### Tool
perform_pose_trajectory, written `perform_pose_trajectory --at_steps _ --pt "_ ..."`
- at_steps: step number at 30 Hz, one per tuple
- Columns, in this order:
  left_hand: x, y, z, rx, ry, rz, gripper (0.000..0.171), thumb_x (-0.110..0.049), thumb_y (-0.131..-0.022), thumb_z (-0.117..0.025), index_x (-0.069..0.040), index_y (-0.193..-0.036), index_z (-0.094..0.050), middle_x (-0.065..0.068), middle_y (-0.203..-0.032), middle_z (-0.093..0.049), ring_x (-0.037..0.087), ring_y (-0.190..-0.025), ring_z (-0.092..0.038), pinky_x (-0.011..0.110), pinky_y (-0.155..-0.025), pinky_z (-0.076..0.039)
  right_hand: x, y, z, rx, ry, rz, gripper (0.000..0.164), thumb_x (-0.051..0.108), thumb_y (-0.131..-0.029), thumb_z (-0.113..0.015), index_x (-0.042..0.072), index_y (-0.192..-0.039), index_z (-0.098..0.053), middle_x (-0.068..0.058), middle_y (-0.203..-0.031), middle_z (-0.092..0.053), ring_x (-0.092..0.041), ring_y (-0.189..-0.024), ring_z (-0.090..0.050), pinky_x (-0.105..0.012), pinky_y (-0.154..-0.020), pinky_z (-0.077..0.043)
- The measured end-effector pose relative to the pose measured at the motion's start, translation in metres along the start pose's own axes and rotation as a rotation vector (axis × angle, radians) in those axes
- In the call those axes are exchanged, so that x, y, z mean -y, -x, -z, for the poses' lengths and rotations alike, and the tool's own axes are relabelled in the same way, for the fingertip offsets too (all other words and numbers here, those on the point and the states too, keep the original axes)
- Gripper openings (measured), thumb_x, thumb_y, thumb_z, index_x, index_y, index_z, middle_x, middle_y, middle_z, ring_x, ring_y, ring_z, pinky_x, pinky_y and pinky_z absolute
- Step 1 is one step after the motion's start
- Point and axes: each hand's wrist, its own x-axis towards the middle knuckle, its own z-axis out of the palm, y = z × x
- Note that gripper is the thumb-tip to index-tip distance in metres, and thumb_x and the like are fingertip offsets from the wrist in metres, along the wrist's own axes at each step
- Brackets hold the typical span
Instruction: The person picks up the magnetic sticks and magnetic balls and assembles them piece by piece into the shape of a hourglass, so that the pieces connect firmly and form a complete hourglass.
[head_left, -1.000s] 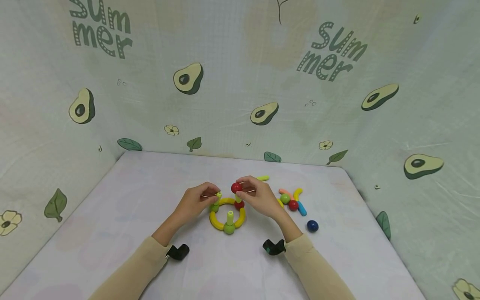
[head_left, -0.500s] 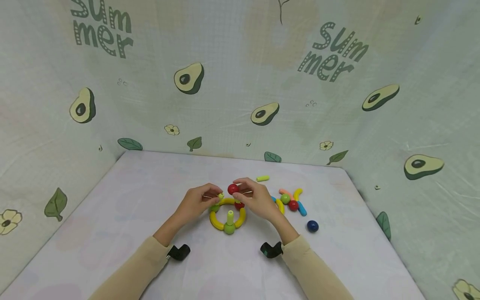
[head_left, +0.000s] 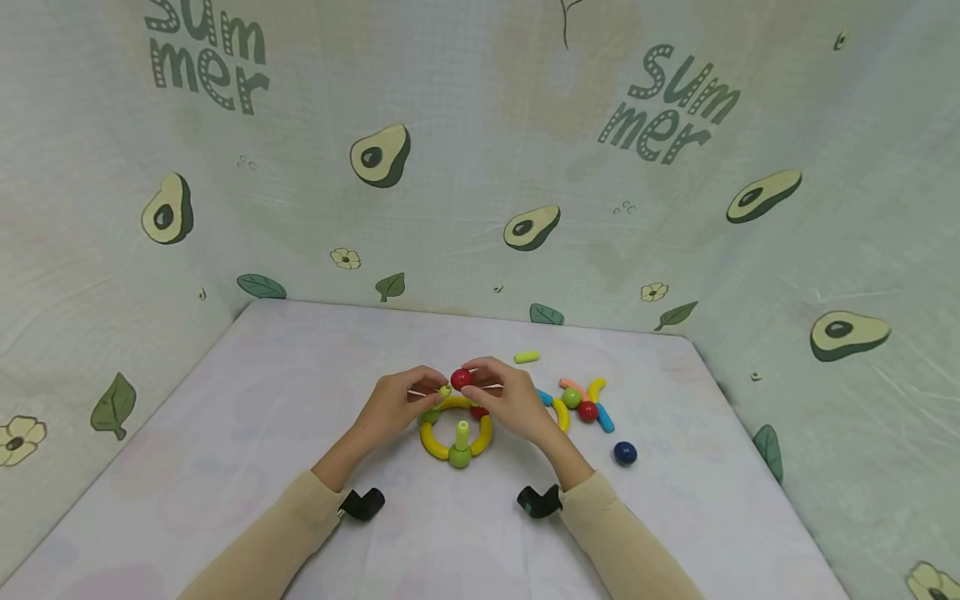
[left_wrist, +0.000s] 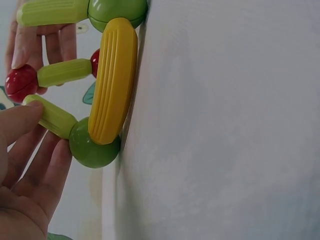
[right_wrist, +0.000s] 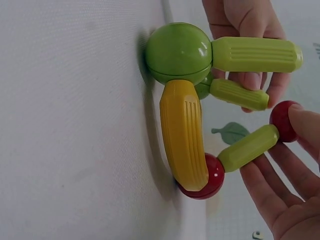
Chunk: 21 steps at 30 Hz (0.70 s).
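Observation:
A ring of curved yellow rods [head_left: 432,444] and balls lies on the table. From its front green ball [head_left: 460,457] a light green stick [head_left: 462,434] stands upright. My left hand [head_left: 390,407] pinches a second light green stick [left_wrist: 56,118], which leans inward from the left green ball [left_wrist: 94,143]. With thumb and fingers my right hand [head_left: 516,406] grips a red ball [head_left: 461,380] on the end of a third light green stick [right_wrist: 249,148]. That stick tilts inward from the lower red ball [right_wrist: 216,176] of the ring. The two held ends are close together.
Right of the ring lie a green ball [head_left: 572,397], a red ball [head_left: 588,412], a blue stick [head_left: 605,418] and several curved pieces. A dark blue ball [head_left: 625,453] sits nearer the front. Behind the right hand is a loose light green stick [head_left: 527,357].
The right hand has moved left with the red ball, tilting its stick toward the left hand. The left hand's stick leans slightly more to the right.

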Motion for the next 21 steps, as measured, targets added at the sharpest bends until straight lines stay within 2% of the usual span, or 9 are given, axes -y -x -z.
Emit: perform_pose_trajectory --at_steps 11,21 --pt "-0.0036 -0.0006 -0.0042 -0.024 -0.014 0.027 0.022 -0.017 -0.096 -0.081 -0.019 -0.116 -0.074 -0.007 -0.111 -0.078 0.017 -0.106 -0.074 0.036 -0.092 -0.062 0.0001 0.001 -0.002 0.015 0.006 0.008 0.038 0.019 -0.1 -0.077 0.017 -0.136 -0.068 -0.004 -0.12 -0.076 -0.021 -0.11 -0.075 -0.033 -0.096 -0.061" --pt "-0.0058 -0.0001 -0.0051 -0.019 -0.006 0.046 0.02 -0.018 -0.095 -0.082 -0.02 -0.114 -0.074 -0.007 -0.11 -0.077 0.016 -0.106 -0.074 0.036 -0.094 -0.062 0.0002 0.0014 -0.0023 0.015 0.003 0.011 0.036 0.019 -0.101 -0.076 0.016 -0.136 -0.068 -0.005 -0.119 -0.076 -0.022 -0.11 -0.075 -0.037 -0.097 -0.061"
